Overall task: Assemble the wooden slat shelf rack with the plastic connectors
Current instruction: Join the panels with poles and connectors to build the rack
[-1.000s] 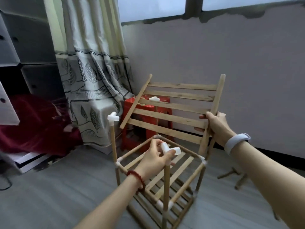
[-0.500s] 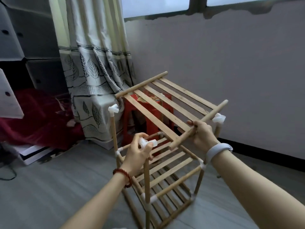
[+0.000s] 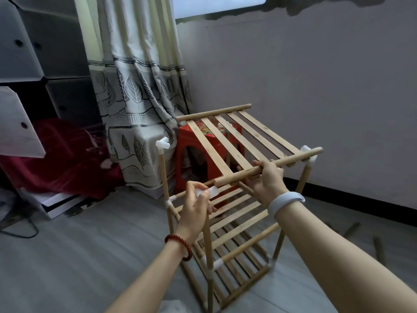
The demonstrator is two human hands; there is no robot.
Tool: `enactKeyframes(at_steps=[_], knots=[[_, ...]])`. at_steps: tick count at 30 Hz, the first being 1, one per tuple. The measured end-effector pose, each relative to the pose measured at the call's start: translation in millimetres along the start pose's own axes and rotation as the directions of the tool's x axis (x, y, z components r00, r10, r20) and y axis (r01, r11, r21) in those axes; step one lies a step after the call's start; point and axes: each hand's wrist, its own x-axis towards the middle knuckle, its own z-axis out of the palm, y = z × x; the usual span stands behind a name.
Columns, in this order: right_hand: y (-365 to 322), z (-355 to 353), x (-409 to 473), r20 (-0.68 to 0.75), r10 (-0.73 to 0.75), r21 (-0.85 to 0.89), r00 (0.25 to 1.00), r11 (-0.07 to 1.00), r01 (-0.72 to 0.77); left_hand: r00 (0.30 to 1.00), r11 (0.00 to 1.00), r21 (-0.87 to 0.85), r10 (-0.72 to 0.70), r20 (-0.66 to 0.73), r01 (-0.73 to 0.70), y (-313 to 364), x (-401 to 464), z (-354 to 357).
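Both arms reach forward: left hand (image 3: 194,207) pinches connector (image 3: 208,191), right hand (image 3: 268,181) grips slat panel (image 3: 246,143)

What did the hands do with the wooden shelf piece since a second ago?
The right hand tipped the slatted shelf down from almost upright to nearly flat over the rack, its near rail now close to the white connector the left hand grips. Both hands kept their hold. The rack stayed in place on the floor.
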Motion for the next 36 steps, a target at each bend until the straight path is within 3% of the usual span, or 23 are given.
enactKeyframes(at_steps=[5, 9, 22, 26, 31, 36], knots=[[3, -3, -2, -0.010, -0.093, -0.181, 0.996, 0.979, 0.090, 0.999, 0.999, -0.025, 0.019, -0.046, -0.020, -1, -3, -6], [4, 2, -4, -0.004, -0.052, -0.085, 0.999, 0.995, 0.052, 0.997, 0.998, -0.054, 0.037, -0.072, -0.041, 0, -2, -5], [20, 2, -9, 0.018, -0.016, -0.114, 1.000, 0.993, 0.018, 0.990, 0.996, -0.082, 0.023, -0.141, -0.035, -5, -10, -8], [22, 5, -11, 0.025, -0.021, -0.150, 0.999, 0.988, 0.025, 0.989, 0.999, -0.015, 0.041, -0.142, -0.044, -11, -10, -14], [28, 7, -11, 0.038, -0.006, -0.149, 0.999, 0.989, 0.012, 0.984, 0.995, -0.090, 0.024, -0.177, -0.040, -8, -14, -14], [30, 12, -18, 0.019, 0.014, -0.160, 1.000, 0.987, -0.011, 0.977, 0.999, -0.031, 0.037, -0.211, -0.045, -9, -13, -13]])
